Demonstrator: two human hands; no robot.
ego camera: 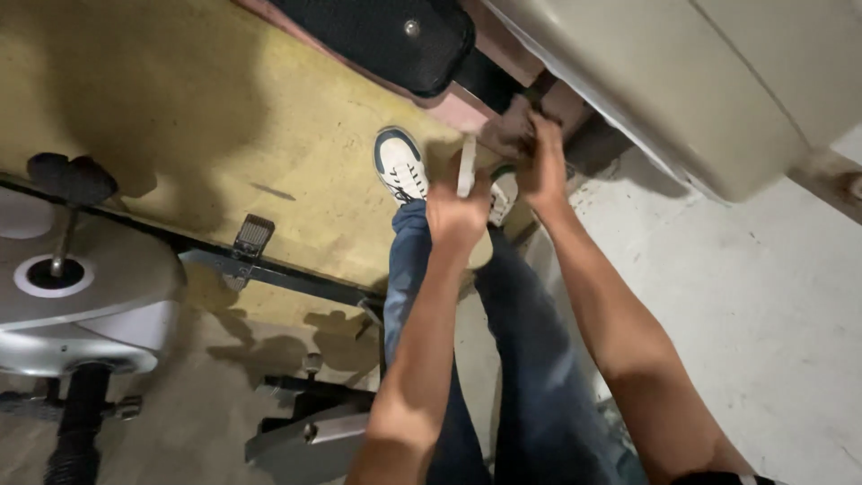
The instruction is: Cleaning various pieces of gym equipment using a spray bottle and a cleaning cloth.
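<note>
Head view: the left hand (456, 214) is curled shut around a flat, pale strip (467, 165), smooth and narrow, which stands up out of the fist and reaches toward the board's edge. The right hand (541, 162) sits just right of the strip, its fingers bent and pressed up against a dim, brownish part beneath the casing (682, 90); whether it grips anything there cannot be told, since shadow hides the fingertips.

The casing is a large, cream-coloured, smooth shell with rounded corners, above and right of the strip. Left of the strip spreads a yellow board (224, 108), matte and worn, with a pinkish rim. A black pad (382, 36) with a fine mesh texture and 1 small metal stud lies above and left of the strip, on the board's upper edge.

Just left of the strip is a white shoe (400, 166) with a dark toe and dark stripes; a second shoe is partly hidden behind the left hand. The legs, below the strip, wear blue jeans (530, 377) of soft, creased denim.

Far left of the strip stands a grey, glossy machine (90, 305) with a round housing and a black ribbed post. A small ridged metal pedal (253, 235) sits on a dark bar between the machine and the strip. The floor (763, 296) right of the strip is pale, rough concrete.
</note>
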